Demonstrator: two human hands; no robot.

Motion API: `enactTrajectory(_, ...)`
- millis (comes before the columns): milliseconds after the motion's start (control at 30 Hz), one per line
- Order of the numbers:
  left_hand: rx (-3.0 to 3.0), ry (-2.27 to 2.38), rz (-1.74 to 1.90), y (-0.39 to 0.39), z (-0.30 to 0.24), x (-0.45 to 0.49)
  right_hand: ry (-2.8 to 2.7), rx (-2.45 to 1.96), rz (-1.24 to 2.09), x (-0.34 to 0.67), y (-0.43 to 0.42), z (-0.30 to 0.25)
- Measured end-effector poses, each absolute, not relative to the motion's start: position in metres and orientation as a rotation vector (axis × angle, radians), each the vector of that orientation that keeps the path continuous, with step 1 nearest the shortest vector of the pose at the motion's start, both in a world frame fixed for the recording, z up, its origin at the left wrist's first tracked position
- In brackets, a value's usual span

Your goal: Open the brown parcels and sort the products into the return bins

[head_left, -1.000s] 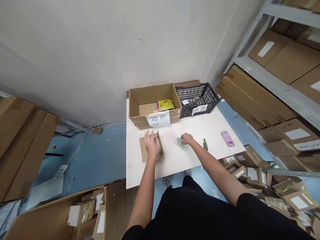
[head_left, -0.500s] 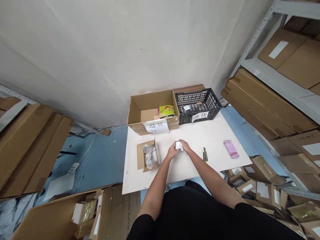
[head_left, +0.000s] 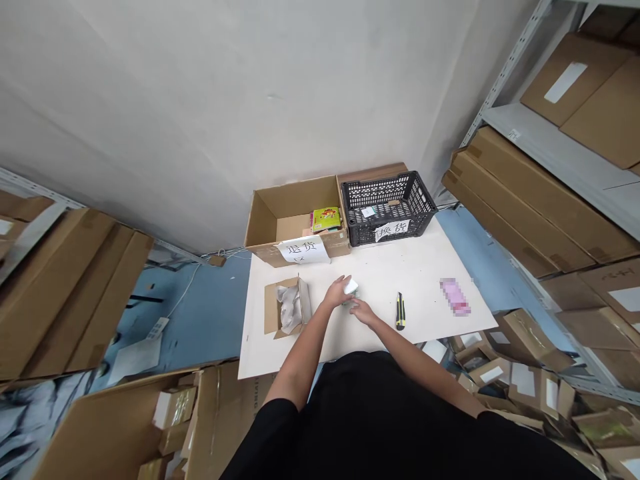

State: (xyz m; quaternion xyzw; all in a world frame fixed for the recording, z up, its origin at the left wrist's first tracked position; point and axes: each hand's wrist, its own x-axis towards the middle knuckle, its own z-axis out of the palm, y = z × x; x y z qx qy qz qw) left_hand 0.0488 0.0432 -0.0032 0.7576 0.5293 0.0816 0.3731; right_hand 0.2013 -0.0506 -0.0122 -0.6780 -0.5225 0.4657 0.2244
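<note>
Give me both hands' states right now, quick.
Left hand: closed, holding a small white item.
Right hand: close against the item's near side; whether it grips cannot be told.

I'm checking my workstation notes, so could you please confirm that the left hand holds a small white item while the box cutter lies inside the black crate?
Not quite: the head view shows the box cutter lying on the white table, outside the black crate. The left hand does hold a small white item.
</note>
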Motion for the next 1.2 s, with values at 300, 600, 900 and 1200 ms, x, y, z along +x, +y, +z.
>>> enactTrajectory(300,1.404,1.519,0.484,0.063,-0.003,0.036,-1.367,-1.753,1.405,0.223,-0.018,-0.012)
enactTrajectory(600,1.477,1.787,0.541,0.047,-0.018,0.053,-1.659,-1.997,0.999,0.196,0.003,0.002)
enactTrajectory(900,1.212,1.482,0.728,0.043,-0.039,0.035,-1.612,-1.837,0.927,0.218,-0.01,0.002)
enactTrajectory(1200,1.539,1.16,0.552,0.031,-0.049,0.023,-1.92,-2.144,0.991,0.199,0.024,0.019)
